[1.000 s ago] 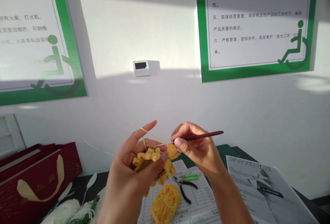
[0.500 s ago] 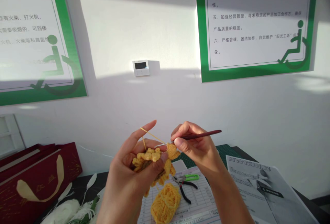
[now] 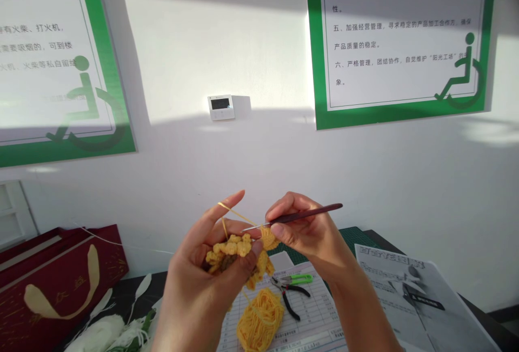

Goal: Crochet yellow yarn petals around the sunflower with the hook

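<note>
My left hand point(image 3: 214, 265) pinches a yellow crocheted piece point(image 3: 233, 246) with a brownish centre between thumb and fingers. Its index finger is raised, with a strand of yellow yarn point(image 3: 239, 213) looped over it and running to the piece. A crochet hook point(image 3: 308, 214) with a dark red handle is held in my right hand point(image 3: 302, 225), its silver tip touching the top of the piece near the left fingers. Below the hands, a ball of yellow yarn point(image 3: 260, 319) lies on printed sheets.
Right of the yarn ball are pliers point(image 3: 288, 292) and a bright green tool point(image 3: 299, 279). A green cutting mat point(image 3: 352, 238) and printed papers point(image 3: 405, 287) lie at right. Dark red bags point(image 3: 73, 287) and white yarn point(image 3: 99, 333) are at left. Behind stands a white wall point(image 3: 182, 168).
My right hand and the hook have shifted slightly left. The crocheted piece has turned a little in my left hand, and its brownish centre shows less.
</note>
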### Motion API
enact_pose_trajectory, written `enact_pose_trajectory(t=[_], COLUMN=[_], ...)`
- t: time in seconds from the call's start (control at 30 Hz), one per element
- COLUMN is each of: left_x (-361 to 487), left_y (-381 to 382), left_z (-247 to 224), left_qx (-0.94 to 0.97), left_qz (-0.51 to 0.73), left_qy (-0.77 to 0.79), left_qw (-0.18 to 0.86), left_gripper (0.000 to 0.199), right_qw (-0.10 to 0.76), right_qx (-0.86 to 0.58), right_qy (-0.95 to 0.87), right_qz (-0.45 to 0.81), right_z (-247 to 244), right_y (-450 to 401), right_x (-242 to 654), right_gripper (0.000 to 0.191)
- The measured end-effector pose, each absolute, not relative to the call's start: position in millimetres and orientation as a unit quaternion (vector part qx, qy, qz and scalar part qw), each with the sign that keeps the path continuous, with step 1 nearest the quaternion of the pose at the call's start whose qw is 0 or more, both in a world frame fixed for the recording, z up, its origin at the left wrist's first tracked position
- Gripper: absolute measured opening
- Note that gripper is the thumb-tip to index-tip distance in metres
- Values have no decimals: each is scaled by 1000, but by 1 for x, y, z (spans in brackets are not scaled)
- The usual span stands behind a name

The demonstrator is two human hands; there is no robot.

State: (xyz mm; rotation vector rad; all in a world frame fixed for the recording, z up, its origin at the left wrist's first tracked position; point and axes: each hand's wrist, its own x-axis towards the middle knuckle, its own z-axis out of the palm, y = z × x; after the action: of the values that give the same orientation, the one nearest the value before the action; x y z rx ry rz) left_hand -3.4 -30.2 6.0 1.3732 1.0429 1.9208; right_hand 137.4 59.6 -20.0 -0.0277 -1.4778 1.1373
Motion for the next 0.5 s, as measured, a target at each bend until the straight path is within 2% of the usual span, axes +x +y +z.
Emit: enact_pose_trajectory(t=[0.5], left_x=[-5], left_y=[-33], left_z=[6], left_qx=[518], left_qz=[701], left_qy=[389], left_qw=[297], left_gripper=[66], right_qw=[559], right_qx=[-4], right_qy=[-611], right_qz=[561], right_z=[-18], right_y=[57], right_x=[136], right_gripper=[19])
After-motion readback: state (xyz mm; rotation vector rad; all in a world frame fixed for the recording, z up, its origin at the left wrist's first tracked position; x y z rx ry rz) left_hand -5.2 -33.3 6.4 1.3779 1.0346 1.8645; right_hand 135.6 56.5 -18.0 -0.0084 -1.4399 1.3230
